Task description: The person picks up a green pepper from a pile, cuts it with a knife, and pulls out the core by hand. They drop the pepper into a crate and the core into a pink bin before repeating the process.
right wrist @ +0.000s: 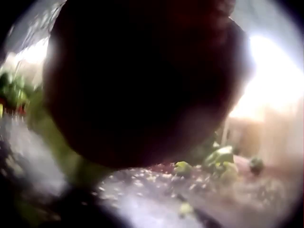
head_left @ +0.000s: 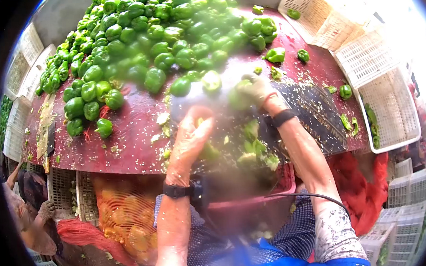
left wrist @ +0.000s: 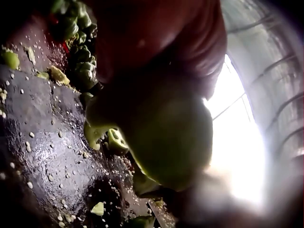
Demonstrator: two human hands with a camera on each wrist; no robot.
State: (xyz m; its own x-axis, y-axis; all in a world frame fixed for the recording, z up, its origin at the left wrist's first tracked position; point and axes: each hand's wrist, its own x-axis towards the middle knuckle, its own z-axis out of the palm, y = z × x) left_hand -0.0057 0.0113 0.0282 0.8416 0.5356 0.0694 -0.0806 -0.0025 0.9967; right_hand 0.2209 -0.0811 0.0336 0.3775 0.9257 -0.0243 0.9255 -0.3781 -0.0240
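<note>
My left hand (head_left: 195,126) is over the near edge of the table, its fingers curled round a piece of green bell pepper (left wrist: 171,137), which shows large and shaded in the left wrist view. Farther forward and to the right, my right hand (head_left: 258,89) grips a green bell pepper (head_left: 237,98), blurred in the head view. In the right wrist view that hand (right wrist: 142,85) is a dark shape hiding most of what it holds. Between the forearms, cut pepper pieces (head_left: 255,147) lie at the table edge, above a pink tub (head_left: 279,182).
A big heap of green peppers (head_left: 163,33) covers the back of the red table (head_left: 136,150). White crates (head_left: 391,102) stand along the right side. An orange net sack (head_left: 125,211) is below on the left. Seeds are scattered over the dark board (head_left: 314,112). Another person's gloved hand (head_left: 44,211) shows at far left.
</note>
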